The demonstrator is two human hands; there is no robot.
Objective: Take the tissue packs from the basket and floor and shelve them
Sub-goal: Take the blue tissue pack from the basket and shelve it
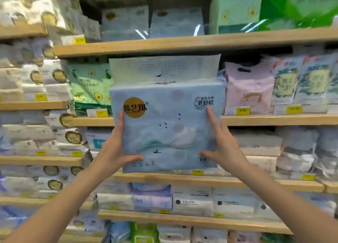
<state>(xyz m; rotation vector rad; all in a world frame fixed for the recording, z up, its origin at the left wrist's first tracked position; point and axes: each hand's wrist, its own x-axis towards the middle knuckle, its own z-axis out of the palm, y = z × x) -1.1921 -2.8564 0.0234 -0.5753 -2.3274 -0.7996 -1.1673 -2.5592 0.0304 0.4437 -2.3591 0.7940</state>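
Head view: a pale blue tissue pack (167, 125) is held upright before the shelf (274, 120).
Hands: left hand (114, 151) and right hand (222, 149) press its sides, fingers spread, thumbs across the front.
Slot: between green pack (89, 89) and pink pack (248, 90).
Risk: the slick wrap may slip, or the floppy top flap (164, 67) may catch the upper shelf (182, 45).

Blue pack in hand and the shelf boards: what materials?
Blue tissue pack: thin plastic film, soft sheen, printed, creasing under both hands; perforated handle flap on top. Shelf board: looks like light wood or wood-look laminate; grain visible, can't tell which.
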